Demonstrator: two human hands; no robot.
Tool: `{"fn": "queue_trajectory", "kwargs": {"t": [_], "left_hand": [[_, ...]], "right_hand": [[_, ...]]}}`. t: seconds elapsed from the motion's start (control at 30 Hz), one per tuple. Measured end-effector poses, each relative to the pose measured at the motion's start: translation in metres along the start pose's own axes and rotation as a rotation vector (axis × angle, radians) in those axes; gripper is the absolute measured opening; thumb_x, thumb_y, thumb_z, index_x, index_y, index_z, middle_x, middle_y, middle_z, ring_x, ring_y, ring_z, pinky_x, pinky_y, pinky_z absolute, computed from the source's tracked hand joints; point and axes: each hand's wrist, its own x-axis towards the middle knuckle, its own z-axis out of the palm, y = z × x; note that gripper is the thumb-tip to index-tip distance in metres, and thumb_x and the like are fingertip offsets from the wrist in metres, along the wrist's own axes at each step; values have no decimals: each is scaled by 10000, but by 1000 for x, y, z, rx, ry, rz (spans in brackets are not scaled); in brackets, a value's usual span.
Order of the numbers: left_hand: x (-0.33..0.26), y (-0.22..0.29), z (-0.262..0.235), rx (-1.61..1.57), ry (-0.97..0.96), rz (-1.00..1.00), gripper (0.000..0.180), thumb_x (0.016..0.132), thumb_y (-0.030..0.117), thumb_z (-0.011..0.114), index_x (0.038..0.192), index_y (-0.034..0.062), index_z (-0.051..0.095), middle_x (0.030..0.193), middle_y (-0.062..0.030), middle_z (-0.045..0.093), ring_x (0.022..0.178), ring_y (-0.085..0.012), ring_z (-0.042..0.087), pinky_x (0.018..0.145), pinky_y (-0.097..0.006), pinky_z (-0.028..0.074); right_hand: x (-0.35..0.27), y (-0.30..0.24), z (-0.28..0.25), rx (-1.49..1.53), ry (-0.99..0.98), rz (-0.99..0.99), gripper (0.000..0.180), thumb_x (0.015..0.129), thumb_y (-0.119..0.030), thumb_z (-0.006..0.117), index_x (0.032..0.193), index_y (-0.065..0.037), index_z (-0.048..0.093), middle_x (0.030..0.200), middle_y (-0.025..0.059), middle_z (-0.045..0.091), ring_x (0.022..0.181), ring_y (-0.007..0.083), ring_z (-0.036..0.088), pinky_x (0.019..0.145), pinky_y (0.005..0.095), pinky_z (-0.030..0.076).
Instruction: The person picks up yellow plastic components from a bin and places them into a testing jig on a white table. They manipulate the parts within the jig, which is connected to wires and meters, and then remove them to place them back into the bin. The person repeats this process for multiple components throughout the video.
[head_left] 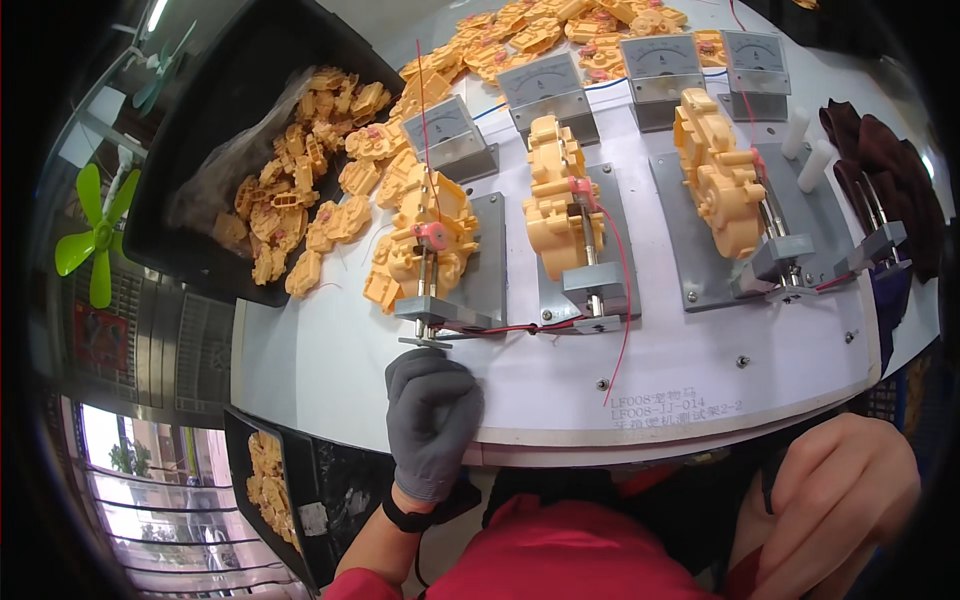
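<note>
My left hand (432,420), in a grey glove, is curled into a fist right at the small metal crossbar (427,343) of the leftmost test fixture. Whether anything lies inside the fist is hidden. That fixture carries a yellow plastic gearbox housing (457,222) with a pink part (431,236) and a red wire, its two metal pins reaching the pink part. A second gearbox (556,235) sits in the middle fixture, its red wire hanging toward me. A third gearbox (733,215) stands in the right fixture. My bare right hand (845,490) is low at the right, fingers folded, contents hidden.
Behind the fixtures stand several analog meters (543,84). Loose yellow housings (535,35) are heaped at the back, and a black bin (205,140) holds more on the left. White cylinders (817,165) and a dark cloth (880,170) lie at right. Short studs (743,361) rise near the front edge.
</note>
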Motion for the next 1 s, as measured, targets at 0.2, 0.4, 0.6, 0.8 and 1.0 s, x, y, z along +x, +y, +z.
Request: {"fn": "queue_trajectory", "kwargs": {"t": [0.2, 0.4, 0.6, 0.8, 1.0], "left_hand": [[-1, 1, 3, -50, 46, -51, 217, 742, -52, 690, 926, 41, 619, 997, -90, 585, 1042, -281, 520, 942, -381, 420], [0, -1, 2, -27, 13, -6, 191, 763, -66, 645, 921, 28, 592, 1023, -103, 566, 1032, -264, 526, 954, -363, 411], [-1, -3, 2, -34, 29, 0, 180, 753, -47, 681, 899, 34, 614, 1002, -95, 589, 1026, -272, 528, 930, -370, 420], [0, -2, 4, -88, 58, -29, 165, 751, -26, 712, 887, 39, 644, 985, -88, 603, 1026, -281, 532, 913, -375, 426], [2, -2, 7, -102, 86, -4, 171, 764, -7, 732, 913, 46, 664, 985, -93, 600, 1016, -264, 544, 885, -348, 450]], "right_hand": [[2, -2, 5, 7, 0, 1, 250, 922, -196, 656, 1155, -285, 655, 873, 27, 690, 639, 114, 570, 589, 256, 359], [6, 0, 8, 29, -8, -4, 247, 932, -196, 640, 1160, -288, 658, 874, 21, 682, 635, 111, 565, 591, 257, 356], [11, 4, 15, 75, -18, -33, 245, 941, -197, 623, 1166, -290, 660, 875, 15, 675, 631, 109, 560, 592, 257, 353], [20, 4, 26, 133, -21, -67, 245, 951, -198, 607, 1171, -292, 663, 876, 9, 667, 627, 106, 555, 594, 258, 350], [33, 5, 55, 228, -5, -129, 247, 961, -199, 590, 1176, -294, 666, 878, 3, 660, 623, 103, 551, 595, 258, 347]]}}
